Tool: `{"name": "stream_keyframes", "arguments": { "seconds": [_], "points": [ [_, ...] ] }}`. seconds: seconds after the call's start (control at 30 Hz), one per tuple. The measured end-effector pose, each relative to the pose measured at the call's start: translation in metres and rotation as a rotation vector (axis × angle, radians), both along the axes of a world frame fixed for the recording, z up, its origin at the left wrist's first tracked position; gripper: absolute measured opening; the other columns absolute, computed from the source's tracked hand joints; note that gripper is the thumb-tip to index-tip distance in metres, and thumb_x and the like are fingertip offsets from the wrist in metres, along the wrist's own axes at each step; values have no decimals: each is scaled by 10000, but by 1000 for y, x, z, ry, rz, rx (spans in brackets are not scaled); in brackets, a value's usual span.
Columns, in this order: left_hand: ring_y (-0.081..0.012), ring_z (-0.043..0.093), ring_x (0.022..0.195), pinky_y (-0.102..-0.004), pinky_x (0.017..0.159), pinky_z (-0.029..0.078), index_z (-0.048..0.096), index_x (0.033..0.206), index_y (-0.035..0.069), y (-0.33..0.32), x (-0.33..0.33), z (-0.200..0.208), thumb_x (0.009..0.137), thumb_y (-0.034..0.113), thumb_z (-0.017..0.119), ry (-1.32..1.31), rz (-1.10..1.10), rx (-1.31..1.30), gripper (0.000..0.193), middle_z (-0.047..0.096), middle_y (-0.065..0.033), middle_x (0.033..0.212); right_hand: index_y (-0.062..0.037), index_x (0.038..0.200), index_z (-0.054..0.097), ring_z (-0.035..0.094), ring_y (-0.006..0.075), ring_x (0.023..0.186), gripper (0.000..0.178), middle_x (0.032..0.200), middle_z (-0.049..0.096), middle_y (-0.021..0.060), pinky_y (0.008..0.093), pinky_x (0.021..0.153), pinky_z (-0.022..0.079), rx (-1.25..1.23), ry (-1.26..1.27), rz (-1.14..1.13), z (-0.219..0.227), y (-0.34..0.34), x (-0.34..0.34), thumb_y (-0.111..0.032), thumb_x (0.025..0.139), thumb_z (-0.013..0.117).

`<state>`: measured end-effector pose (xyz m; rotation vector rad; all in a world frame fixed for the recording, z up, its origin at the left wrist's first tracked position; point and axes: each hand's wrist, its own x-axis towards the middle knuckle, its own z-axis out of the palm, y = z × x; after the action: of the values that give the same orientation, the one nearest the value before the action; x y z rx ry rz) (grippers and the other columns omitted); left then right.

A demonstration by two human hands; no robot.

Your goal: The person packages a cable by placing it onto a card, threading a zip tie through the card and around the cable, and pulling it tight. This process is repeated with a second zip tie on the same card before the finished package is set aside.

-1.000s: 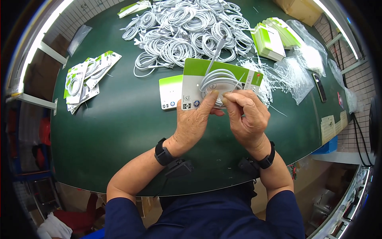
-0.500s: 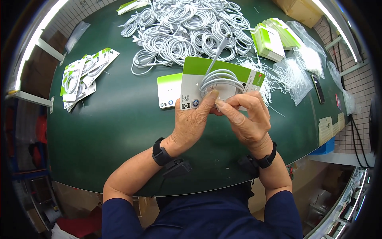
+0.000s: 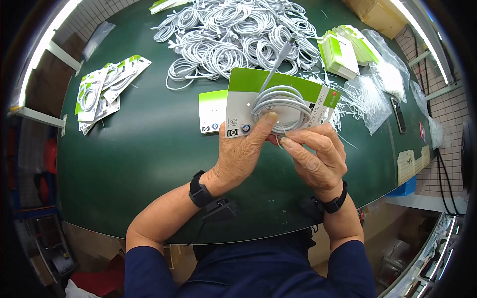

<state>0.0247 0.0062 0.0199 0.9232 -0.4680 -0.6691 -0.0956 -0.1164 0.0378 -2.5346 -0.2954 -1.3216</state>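
Note:
My left hand [image 3: 243, 151] grips a green-and-white cardboard card [image 3: 240, 107] by its lower edge. Its thumb presses a coiled white cable [image 3: 284, 94] against the card's front, and one plug end sticks up past the top edge. My right hand [image 3: 320, 156] is closed at the coil's lower side, thumb and forefinger pinching a thin white zip tie [image 3: 278, 142]. Part of the tie is hidden by the fingers. Just behind the held card, more such cards [image 3: 212, 111] lie on the green table [image 3: 149, 169].
A big heap of coiled white cables [image 3: 223, 59] covers the far middle. At left lie several cards with cables attached [image 3: 89, 99]. To the right are stacked cards [image 3: 343, 54], loose zip ties [image 3: 343, 97], plastic bags [image 3: 375, 97] and a dark slim device [image 3: 397, 114].
My right hand has shifted slightly right and down, away from the left thumb, drawing the zip tie along. More of the coil now shows. My left hand stays nearly still.

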Motion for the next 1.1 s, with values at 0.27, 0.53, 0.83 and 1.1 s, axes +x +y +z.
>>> {"name": "stream_keyframes", "arguments": {
  "seconds": [0.27, 0.53, 0.83, 1.1],
  "points": [
    [-118, 669, 747, -265, 639, 562, 633, 1125, -22, 1, 1, -2, 952, 138, 707, -30, -13, 13, 247, 695, -64, 918, -110, 1021, 739, 628, 209, 751, 353, 929, 714, 58, 307, 621, 517, 39, -50, -58, -3, 1, 4, 32, 709, 820],
    [-106, 665, 730, -255, 638, 549, 639, 1104, -27, -1, 0, -2, 954, 142, 703, -24, -21, 12, 235, 702, -68, 906, -105, 999, 730, 600, 213, 722, 305, 897, 713, 62, 313, 625, 497, 71, -57, -47, -5, -2, 6, 8, 730, 817],
    [-101, 663, 744, -251, 646, 544, 649, 1127, -27, 1, 5, -6, 972, 144, 675, -109, -43, 34, 232, 706, -56, 902, -60, 935, 730, 642, 225, 706, 242, 884, 721, 100, 309, 604, 513, 159, 9, -57, -5, 0, 14, 87, 747, 769],
    [-57, 594, 744, -248, 613, 516, 653, 1116, 16, -7, -1, -27, 993, 164, 628, -123, -84, 32, 193, 665, -1, 857, -1, 1025, 688, 725, 332, 784, 266, 917, 725, 203, 388, 687, 584, 102, 74, -58, -18, 2, 10, 134, 795, 695]
  ]
}}
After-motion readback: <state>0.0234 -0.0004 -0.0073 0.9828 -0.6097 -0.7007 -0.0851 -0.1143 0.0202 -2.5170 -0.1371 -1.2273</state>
